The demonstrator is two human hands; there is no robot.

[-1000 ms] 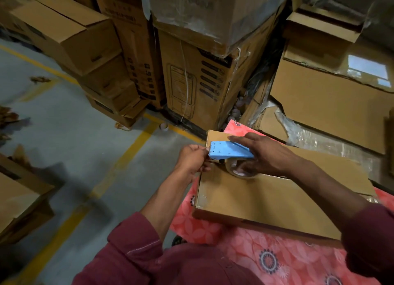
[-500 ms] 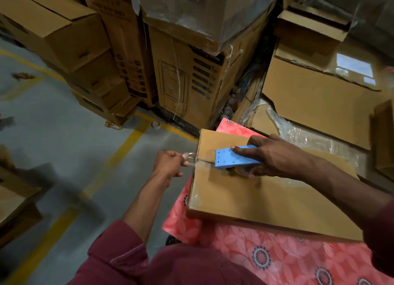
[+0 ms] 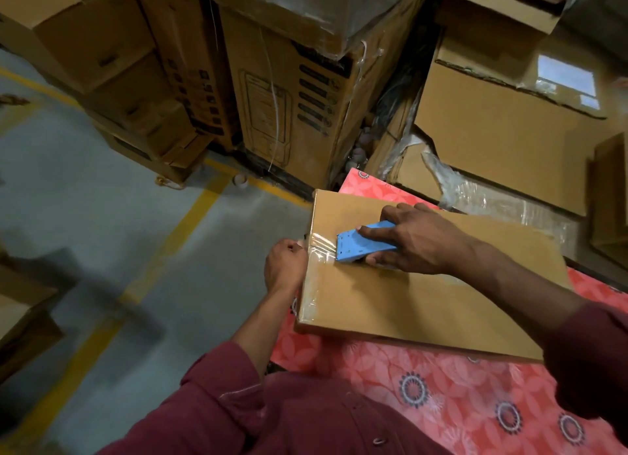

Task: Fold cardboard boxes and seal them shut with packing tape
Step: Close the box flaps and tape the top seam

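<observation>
While only the head view is on offer, it shows enough: a flat cardboard box (image 3: 424, 284) lies in the lower middle and right of the frame on a pink flowered cloth (image 3: 424, 396). Its left edge already carries clear packing tape (image 3: 323, 250), and a glossy strip runs down that edge towards the lower corner, so sealing seems well under way, though the long stretch of the box top to the right looks bare and probably remains to be taped. The right hand (image 3: 418, 243) curls round a blue tape dispenser (image 3: 363, 245), thumb beneath and fingers over the top, pressing it to the box near the left edge. The left hand (image 3: 285, 267), at the box's left side, has its fingers bunched on the tape end over the edge. Compared with half a second ago, the dispenser sits slightly farther right from the edge, and the left hand has come in against the box side.
</observation>
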